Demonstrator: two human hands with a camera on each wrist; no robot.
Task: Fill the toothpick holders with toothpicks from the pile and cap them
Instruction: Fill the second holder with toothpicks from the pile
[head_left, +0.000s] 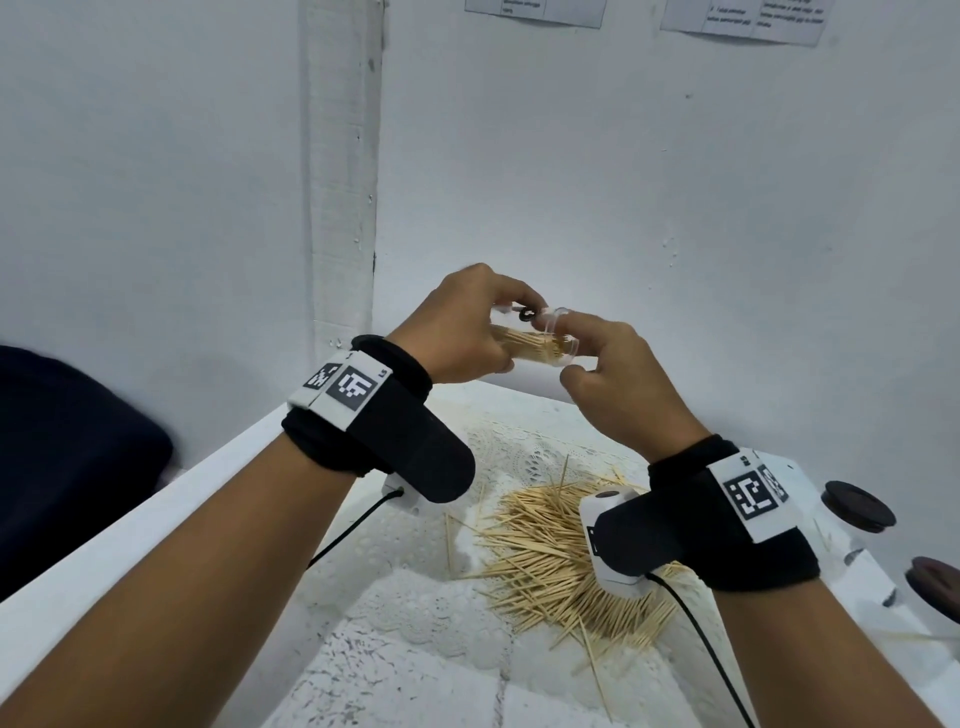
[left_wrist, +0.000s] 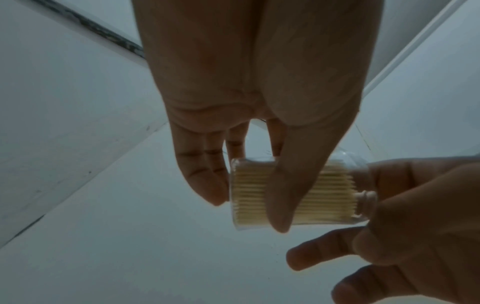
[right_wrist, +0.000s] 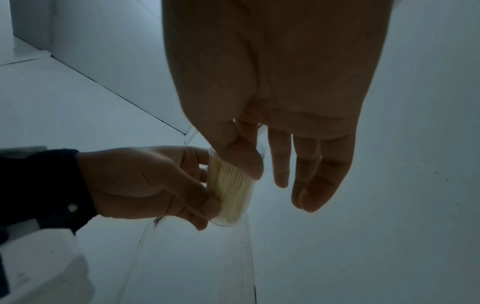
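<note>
My left hand (head_left: 467, 332) grips a clear toothpick holder (head_left: 535, 349) round its body and holds it on its side above the table. The holder (left_wrist: 296, 193) is packed with toothpicks and its narrow mouth points right, with no cap on it. My right hand (head_left: 597, 353) pinches that mouth end between thumb and index finger, and its other fingers hang straight. In the right wrist view the thumb (right_wrist: 244, 162) lies on the holder (right_wrist: 231, 197). A small black ring-like piece (head_left: 527, 313) shows by my left fingertips. The toothpick pile (head_left: 556, 561) lies below on the table.
Two dark round caps (head_left: 860, 506) (head_left: 935, 579) sit at the table's right edge, seemingly on clear holders. A white lace cloth (head_left: 431, 613) covers the table. White walls stand close behind and to the left. A dark shape (head_left: 67, 457) lies at the far left.
</note>
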